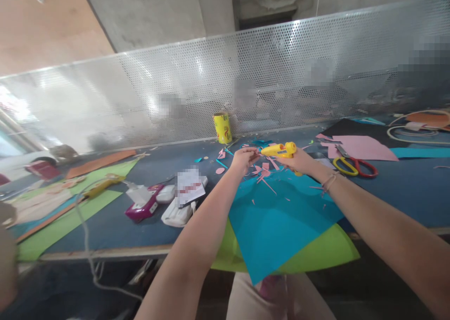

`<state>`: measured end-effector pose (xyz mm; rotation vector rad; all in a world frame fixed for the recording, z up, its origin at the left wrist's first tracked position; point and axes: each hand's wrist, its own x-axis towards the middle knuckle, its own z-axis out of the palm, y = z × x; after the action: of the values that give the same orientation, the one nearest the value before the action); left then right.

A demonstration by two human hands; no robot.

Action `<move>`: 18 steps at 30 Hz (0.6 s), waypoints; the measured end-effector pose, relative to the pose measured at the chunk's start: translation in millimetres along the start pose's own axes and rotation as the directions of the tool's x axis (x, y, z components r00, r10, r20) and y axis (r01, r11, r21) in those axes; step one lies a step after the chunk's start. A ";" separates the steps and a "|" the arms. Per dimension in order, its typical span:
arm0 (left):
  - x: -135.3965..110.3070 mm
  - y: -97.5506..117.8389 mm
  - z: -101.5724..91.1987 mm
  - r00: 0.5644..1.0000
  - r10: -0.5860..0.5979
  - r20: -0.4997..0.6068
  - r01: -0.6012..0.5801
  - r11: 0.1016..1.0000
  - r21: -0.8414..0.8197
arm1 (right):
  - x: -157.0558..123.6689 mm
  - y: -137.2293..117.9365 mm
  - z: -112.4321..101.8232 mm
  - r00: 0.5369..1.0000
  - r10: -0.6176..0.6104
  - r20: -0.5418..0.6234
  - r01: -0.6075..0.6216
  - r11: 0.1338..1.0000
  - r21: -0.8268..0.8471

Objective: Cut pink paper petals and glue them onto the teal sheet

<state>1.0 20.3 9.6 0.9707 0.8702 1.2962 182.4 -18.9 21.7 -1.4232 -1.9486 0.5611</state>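
Note:
In my right hand [298, 161] is a yellow hot glue gun [276, 150], its nozzle pointing left. My left hand [246, 159] is closed in a pinch right by the nozzle; whatever its fingertips hold is too small to make out. Pink paper scraps [264, 172] and narrow blue offcuts lie beneath and around both hands. Nearer to me, a large blue sheet [281, 221] rests over a lime-green sheet [326, 252], and both hang past the table's front edge. Scissors [356, 165] with one yellow and one red handle loop lie right of my right wrist, partly on a pink sheet [365, 146].
A yellow cylinder [222, 127] stands before the perforated metal screen [190, 80]. Left of my forearm are a purple power strip [142, 209] and white devices [176, 213]. Another yellow glue gun [103, 187] with a trailing cord lies on green sheets. Someone's arm [7, 259] shows at the left edge.

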 end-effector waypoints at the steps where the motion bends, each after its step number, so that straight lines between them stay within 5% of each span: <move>1: 0.0 0.0 -0.2 1.000 -0.004 -0.002 0.004 1.000 -0.004 | -0.2 -0.6 0.0 1.000 0.003 -0.002 -0.003 1.000 0.000; 18: 4.1 0.9 -0.3 0.998 -0.061 -0.007 0.059 0.985 -0.165 | 1.7 -2.6 1.3 0.998 0.022 -0.052 -0.022 1.000 0.001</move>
<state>0.8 24.4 10.4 0.8017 0.7823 1.3015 179.5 -18.1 22.9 -1.4466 -1.8945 0.5292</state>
